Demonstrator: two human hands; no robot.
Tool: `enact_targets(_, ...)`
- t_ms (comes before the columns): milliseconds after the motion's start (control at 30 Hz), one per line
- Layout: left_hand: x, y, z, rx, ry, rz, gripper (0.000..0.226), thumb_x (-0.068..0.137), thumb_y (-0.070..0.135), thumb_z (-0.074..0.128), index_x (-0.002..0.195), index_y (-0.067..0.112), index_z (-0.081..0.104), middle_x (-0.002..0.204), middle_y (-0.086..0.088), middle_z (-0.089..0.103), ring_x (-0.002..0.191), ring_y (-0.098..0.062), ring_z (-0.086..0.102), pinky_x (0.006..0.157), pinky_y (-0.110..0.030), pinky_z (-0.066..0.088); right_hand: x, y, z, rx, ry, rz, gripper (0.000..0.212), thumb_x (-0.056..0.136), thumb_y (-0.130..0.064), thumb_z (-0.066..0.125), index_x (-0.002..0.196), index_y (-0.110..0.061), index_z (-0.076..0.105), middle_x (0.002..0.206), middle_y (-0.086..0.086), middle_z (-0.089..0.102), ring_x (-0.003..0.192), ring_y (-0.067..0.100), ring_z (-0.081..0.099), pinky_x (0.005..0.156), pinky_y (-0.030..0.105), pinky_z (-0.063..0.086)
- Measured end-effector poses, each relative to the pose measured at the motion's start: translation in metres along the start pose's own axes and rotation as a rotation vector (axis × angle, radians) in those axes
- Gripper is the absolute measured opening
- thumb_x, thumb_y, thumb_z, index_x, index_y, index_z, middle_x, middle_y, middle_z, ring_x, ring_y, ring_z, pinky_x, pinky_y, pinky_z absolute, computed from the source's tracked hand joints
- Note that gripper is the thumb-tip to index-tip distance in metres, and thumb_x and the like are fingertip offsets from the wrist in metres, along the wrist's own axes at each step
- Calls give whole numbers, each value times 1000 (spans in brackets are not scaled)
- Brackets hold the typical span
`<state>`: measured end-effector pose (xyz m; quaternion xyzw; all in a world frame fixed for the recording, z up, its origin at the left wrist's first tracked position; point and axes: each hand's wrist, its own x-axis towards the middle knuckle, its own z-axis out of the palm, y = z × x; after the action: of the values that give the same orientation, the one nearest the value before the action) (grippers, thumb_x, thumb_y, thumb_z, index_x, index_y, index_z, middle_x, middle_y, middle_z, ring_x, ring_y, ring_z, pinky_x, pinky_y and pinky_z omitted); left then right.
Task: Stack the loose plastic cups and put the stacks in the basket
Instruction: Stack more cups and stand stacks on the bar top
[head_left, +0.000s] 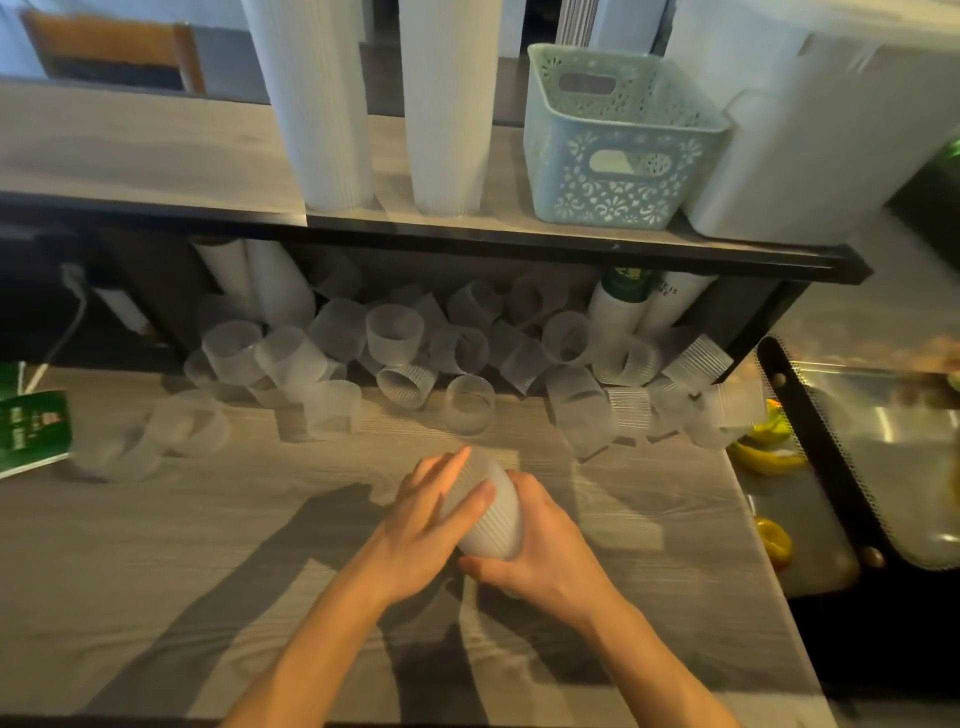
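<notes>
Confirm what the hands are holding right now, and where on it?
Both hands hold a short stack of cups by its ribbed sides: left hand over the left side, right hand cradling the right side and the near end.

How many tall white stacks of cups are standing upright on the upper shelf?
2: one tall stack at the shelf's left, another tall stack just right of it, beside the basket. Their tops are out of frame; more stacks lie under the shelf.

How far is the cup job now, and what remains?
Early stage. The basket on the shelf shows no stacks inside. Both hands, left and right, hold a short stack of cups. Many loose cups lie on the counter, unstacked.
</notes>
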<state>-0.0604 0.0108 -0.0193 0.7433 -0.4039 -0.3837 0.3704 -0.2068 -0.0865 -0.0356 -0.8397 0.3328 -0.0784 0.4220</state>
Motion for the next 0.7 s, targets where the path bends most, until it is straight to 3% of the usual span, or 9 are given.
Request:
enact_targets(100,7,-1,4,-24,-77,-24,102,67,90,30,151,32,31,152,22,26,141,2,23,112,-20,17,-4,15,-1,-20,-16,34,84,63,-58,80,130,-30,38,120,-11,55,106,10,57,88,33,49)
enact_targets(167,25,-1,4,-86,24,-56,94,71,87,41,146,30,40,147,16,37,134,-2,36,108,-22,26,-7,23,-2,-6,1,71,88,63,-58,81,134,-29,38,123,-11,54,109,9,55,90,31,47)
enact_targets(267,70,-8,-1,-9,271,-118,71,86,66,55,143,25,43,139,5,50,122,-15,52,102,-37,42,-7,31,-5,15,47,124,90,64,-51,86,136,-25,39,124,-8,52,111,9,52,88,24,43)
enact_targets(367,116,-20,-7,91,276,-270,84,85,61,62,150,17,32,149,-6,44,133,-28,46,109,-48,40,-7,35,-13,32,91,144,91,61,-51,86,134,-21,41,120,-5,53,106,9,51,76,10,37)
enact_targets(467,143,-31,-6,159,241,-373,100,81,59,68,155,13,20,159,-13,27,143,-35,32,114,-51,32,-7,41,-23,86,151,177,85,64,-42,90,131,-20,42,117,-4,56,104,11,53,79,19,42)
enact_targets(533,154,-35,0,179,234,-391,106,78,57,73,154,9,18,161,-16,20,145,-36,26,116,-53,28,-6,45,-26,110,171,194,88,60,-47,89,131,-23,41,117,-5,56,105,11,54,85,26,45)
enact_targets(700,164,-28,19,158,361,-352,83,79,39,78,142,1,39,149,-19,35,139,-35,33,111,-44,32,-6,51,-25,122,199,226,88,50,-67,74,123,-35,37,116,-7,56,103,9,55,85,28,48)
